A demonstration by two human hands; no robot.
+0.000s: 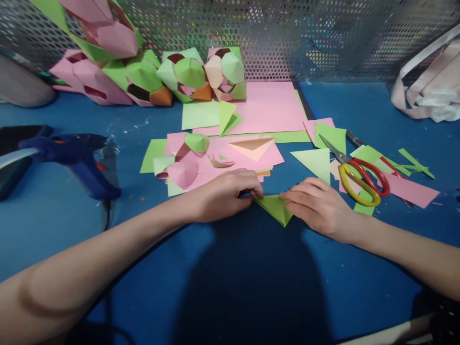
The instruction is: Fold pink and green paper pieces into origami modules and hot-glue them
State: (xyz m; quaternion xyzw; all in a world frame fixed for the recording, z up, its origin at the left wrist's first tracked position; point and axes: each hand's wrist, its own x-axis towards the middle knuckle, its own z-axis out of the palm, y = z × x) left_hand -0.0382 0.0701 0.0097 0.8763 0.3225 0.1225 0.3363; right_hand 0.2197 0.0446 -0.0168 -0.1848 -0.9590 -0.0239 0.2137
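A green folded paper triangle lies on the blue table with its point toward me. My left hand pinches its left corner between thumb and fingers. At the opposite end, my right hand has its fingers together on the paper's right side, covering that corner. Just beyond my hands is a stack of pink paper sheets. On it rest a peach folded triangle and a partly built piece of curved pink and green paper units.
Scissors with red and yellow handles lie at the right among paper scraps. A blue glue gun stands at the left. Joined paper shapes line the perforated metal panel. A pale ribbon bundle sits far right.
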